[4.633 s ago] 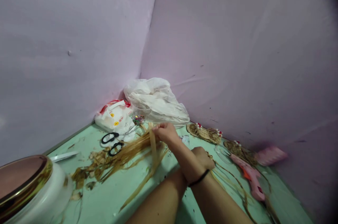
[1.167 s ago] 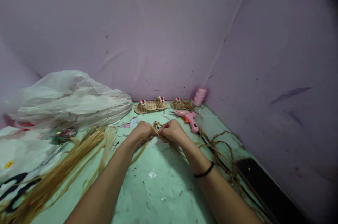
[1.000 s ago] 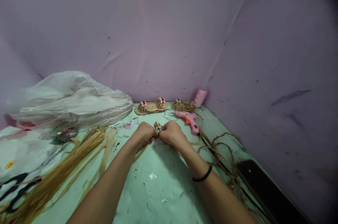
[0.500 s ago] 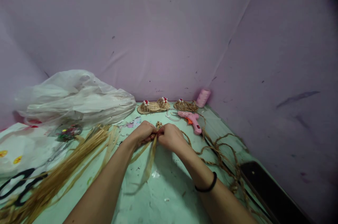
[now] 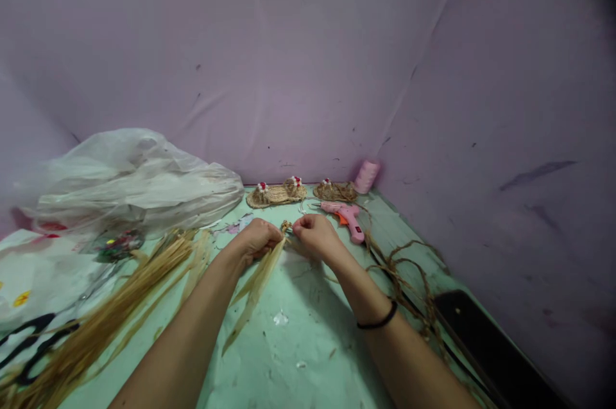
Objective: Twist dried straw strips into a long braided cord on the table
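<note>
My left hand (image 5: 257, 242) is closed in a pinch on pale, flat dried-fibre strips (image 5: 258, 284), whose loose ends fan down toward me over the table. Just beyond the fingertips, a small knotted or braided end (image 5: 286, 225) of the same straw colour shows between the hands. My right hand (image 5: 315, 237) is closed too, its thumb and forefinger pinched beside that end. A blurred strand trails under the right palm, so the fingers seem to grip a fibre strip; its held part is hidden.
Beaded woven slipper soles (image 5: 276, 196) lie along the back wall. A pink glue gun (image 5: 349, 216), pink thread cone (image 5: 366, 176), braided cord (image 5: 423, 280) and black phone (image 5: 491, 345) lie right. Left are a fibre bundle (image 5: 120, 306), black-handled scissors (image 5: 41, 345) and a plastic bag (image 5: 144, 178).
My right hand has drawn slightly away from my left, opening a gap with a strand swung under it. The hanging strips now lie further left, below my left hand.
</note>
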`<action>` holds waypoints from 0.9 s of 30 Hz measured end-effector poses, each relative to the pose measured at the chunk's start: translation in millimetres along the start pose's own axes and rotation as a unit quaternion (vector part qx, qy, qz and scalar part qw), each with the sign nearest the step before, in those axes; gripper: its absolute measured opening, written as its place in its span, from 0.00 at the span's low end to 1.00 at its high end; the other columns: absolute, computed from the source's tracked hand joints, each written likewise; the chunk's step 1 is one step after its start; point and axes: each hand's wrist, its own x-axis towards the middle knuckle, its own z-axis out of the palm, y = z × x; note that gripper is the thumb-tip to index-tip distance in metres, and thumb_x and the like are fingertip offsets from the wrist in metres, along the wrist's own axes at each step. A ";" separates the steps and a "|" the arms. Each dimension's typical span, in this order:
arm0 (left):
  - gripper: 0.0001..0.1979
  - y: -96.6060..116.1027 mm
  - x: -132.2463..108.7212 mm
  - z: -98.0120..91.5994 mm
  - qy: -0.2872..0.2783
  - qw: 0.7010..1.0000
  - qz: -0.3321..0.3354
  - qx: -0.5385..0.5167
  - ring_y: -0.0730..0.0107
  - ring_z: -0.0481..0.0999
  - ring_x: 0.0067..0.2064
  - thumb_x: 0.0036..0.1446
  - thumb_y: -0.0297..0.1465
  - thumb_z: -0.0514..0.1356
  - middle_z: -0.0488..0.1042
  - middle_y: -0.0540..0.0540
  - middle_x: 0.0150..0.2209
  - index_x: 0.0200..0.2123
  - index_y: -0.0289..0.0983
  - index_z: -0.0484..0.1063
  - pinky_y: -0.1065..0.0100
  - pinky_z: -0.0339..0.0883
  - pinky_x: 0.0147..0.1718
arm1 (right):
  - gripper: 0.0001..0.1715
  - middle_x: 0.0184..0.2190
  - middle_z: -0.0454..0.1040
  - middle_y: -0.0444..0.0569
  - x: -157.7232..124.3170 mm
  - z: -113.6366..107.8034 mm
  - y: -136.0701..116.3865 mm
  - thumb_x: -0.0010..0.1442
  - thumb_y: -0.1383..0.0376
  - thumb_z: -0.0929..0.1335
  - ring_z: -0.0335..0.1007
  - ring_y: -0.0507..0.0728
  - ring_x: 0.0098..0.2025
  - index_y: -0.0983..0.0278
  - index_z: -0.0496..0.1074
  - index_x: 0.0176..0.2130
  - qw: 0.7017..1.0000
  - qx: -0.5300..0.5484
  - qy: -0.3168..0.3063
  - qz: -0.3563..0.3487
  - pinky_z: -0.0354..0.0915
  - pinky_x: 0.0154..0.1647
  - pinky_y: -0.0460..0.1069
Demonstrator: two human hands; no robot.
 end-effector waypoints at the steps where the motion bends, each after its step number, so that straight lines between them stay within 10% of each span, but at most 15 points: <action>1: 0.08 -0.7 1.3 -1.1 -0.006 1.000 -0.004 -0.002 0.86 0.42 0.11 0.31 0.27 0.53 0.47 0.58 0.10 0.12 0.36 0.52 0.75 0.31 0.12 | 0.06 0.20 0.68 0.46 -0.3 1.9 -1.8 0.44 0.71 0.63 0.62 0.49 0.23 0.69 0.70 0.24 0.998 0.048 -0.009 0.029 0.55 0.23 0.42; 6: 0.06 -2.9 2.5 -2.5 -0.019 1.000 0.008 0.007 0.85 0.43 0.11 0.33 0.27 0.53 0.49 0.58 0.09 0.13 0.35 0.56 0.75 0.32 0.12 | 0.06 0.15 0.65 0.45 -5.8 13.2 -8.8 0.47 0.71 0.61 0.57 0.47 0.16 0.68 0.64 0.21 0.950 0.236 -0.147 0.144 0.53 0.17 0.42; 14: 0.06 2.3 -4.2 1.8 0.000 0.981 0.038 0.193 0.81 0.50 0.13 0.34 0.25 0.51 0.54 0.54 0.08 0.10 0.34 0.60 0.75 0.43 0.14 | 0.03 0.09 0.53 0.37 7.8 27.7 21.6 0.40 0.69 0.65 0.42 0.44 0.12 0.67 0.65 0.18 0.981 0.153 -0.074 0.092 0.39 0.13 0.43; 20: 0.04 8.1 -5.0 2.3 0.132 0.925 0.033 0.356 0.75 0.60 0.17 0.33 0.25 0.54 0.58 0.51 0.10 0.13 0.32 0.68 0.73 0.48 0.17 | 0.03 0.08 0.56 0.37 0.7 22.6 14.1 0.37 0.71 0.63 0.44 0.44 0.12 0.68 0.65 0.16 0.974 0.189 -0.088 0.087 0.40 0.14 0.42; 27: 0.13 28.6 -33.2 40.5 0.204 0.852 0.005 0.482 0.58 0.72 0.35 0.40 0.30 0.56 0.73 0.38 0.29 0.31 0.33 0.73 0.69 0.60 0.29 | 0.04 0.07 0.53 0.36 -3.8 19.2 8.8 0.37 0.73 0.63 0.43 0.44 0.13 0.67 0.62 0.15 0.941 0.303 -0.084 0.125 0.40 0.14 0.43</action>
